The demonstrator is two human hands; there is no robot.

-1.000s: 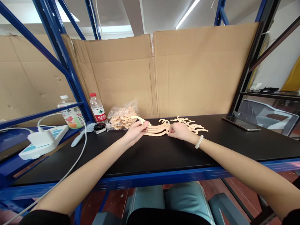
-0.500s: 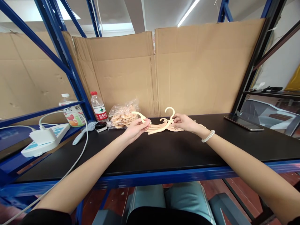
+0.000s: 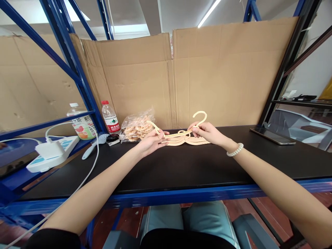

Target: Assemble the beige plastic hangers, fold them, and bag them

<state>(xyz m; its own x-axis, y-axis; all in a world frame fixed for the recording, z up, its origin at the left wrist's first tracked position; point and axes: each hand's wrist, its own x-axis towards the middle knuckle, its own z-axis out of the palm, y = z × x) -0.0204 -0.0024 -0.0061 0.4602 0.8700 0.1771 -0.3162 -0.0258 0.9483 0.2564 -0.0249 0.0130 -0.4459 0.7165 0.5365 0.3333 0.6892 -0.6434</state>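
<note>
The left hand [image 3: 153,141] is closed in a pinch, thumb against fingers, on a cream, curved plastic hanger piece [image 3: 153,123] whose narrow end arches up and to the left above the knuckles. The right hand [image 3: 205,133] is likewise closed, gripping a cream plastic hanger half with a round hook [image 3: 203,116] between thumb and fingers; the hook rises above that hand, and the slim arm reaches across to the left hand, though whether the two pieces touch there cannot be told. Both pieces are held up over the middle of the black, flat worktop [image 3: 178,169]. Just behind and below them, a layered row of cream hanger parts [image 3: 176,142] lies on it, partly hidden by the hands. Left of the row sits a clear plastic bag of peach-coloured pieces [image 3: 137,129], beside a clear water bottle with a red cap [image 3: 111,119]. A pale blue hairbrush [image 3: 90,149] lies farther left, and a dark, flat phone [image 3: 273,136] rests well apart at the right. Upright brown cardboard sheets [image 3: 228,76] stand behind everything.
</note>
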